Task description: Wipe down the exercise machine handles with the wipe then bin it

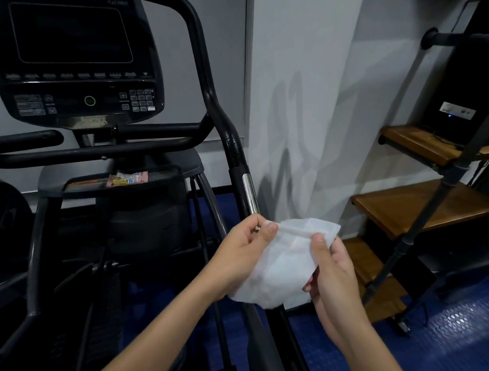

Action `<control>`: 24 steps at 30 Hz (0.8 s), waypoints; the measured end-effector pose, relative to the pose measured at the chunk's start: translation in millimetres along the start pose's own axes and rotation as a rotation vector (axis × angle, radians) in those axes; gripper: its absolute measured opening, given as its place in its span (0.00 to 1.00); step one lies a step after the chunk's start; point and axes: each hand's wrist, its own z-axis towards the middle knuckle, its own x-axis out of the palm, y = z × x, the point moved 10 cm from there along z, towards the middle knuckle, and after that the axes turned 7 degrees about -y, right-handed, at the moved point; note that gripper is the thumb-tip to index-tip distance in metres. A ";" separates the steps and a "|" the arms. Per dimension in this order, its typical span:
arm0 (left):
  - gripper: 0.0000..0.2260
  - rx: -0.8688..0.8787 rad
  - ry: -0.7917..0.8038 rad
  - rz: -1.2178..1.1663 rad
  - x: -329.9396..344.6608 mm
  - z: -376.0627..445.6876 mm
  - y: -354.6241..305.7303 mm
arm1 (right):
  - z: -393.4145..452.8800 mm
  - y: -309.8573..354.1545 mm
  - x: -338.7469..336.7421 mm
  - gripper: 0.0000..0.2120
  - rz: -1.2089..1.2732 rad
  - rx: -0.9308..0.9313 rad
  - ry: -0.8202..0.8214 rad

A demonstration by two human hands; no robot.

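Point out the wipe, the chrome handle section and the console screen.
wipe [281, 263]: head view, middle of the sheet.
chrome handle section [249, 193]: head view, mid-length of the shiny band.
console screen [70, 34]: head view, centre of the display.

I can read no text: the markings on the console [73, 57] and the wrapper [128, 178] are too blurred.

The wipe [284, 263] hides both palms; console [73, 57] button labels blur; the shelf [426, 209] runs off-frame.
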 end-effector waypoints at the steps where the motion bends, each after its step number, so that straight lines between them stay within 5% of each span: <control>1: 0.15 0.038 -0.009 0.022 -1.8 1.1 -1.6 | -0.2 -3.9 -2.8 0.13 -0.002 0.002 -0.019; 13: 0.12 0.049 0.032 0.189 -5.4 1.3 14.5 | -3.7 -41.9 -10.9 0.13 0.099 0.192 -0.057; 17: 0.12 -0.033 -0.030 0.083 -10.3 -0.9 14.0 | -12.7 -36.7 9.2 0.19 0.132 0.290 0.169; 24: 0.18 -0.171 0.032 -0.213 -9.1 -6.3 8.5 | -6.5 -15.5 -5.3 0.48 0.178 0.182 0.081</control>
